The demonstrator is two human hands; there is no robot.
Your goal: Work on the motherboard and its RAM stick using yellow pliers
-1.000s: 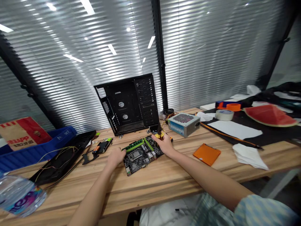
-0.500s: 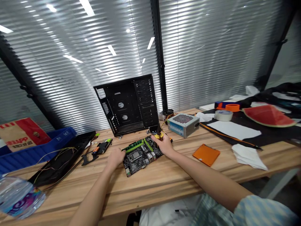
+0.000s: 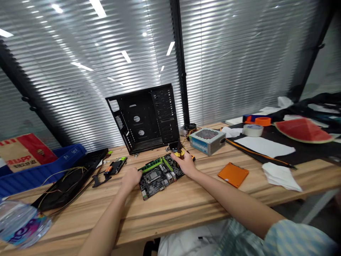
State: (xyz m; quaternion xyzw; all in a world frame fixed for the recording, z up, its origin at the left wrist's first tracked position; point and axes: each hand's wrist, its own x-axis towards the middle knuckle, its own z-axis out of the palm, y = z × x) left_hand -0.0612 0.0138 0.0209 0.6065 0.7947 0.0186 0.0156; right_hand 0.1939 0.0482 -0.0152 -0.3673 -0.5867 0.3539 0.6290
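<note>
A green-and-black computer motherboard (image 3: pixel 160 176) lies flat on the wooden table (image 3: pixel 170 213), with green RAM sticks (image 3: pixel 151 165) seated along its far side. My left hand (image 3: pixel 130 179) grips the board's left edge near the RAM. My right hand (image 3: pixel 186 164) sits at the far right corner of the board, its fingers shut on a yellow-handled tool (image 3: pixel 180 154). The tool's tip is mostly hidden and its exact kind is unclear. Behind the board, an open black PC case (image 3: pixel 142 119) stands tilted up, with its bare inner panel facing me.
A silver power supply (image 3: pixel 207 141) and an orange flat drive (image 3: pixel 233 174) lie to the right. On the left are a black panel with wires (image 3: pixel 71 183), a blue crate (image 3: pixel 45 167) and a plastic bottle (image 3: pixel 21 224). Far right holds tape and a watermelon slice (image 3: pixel 303 130).
The whole scene has slid slightly left and the view has tilted a little as my head moved. My hands and the board keep their relative positions.
</note>
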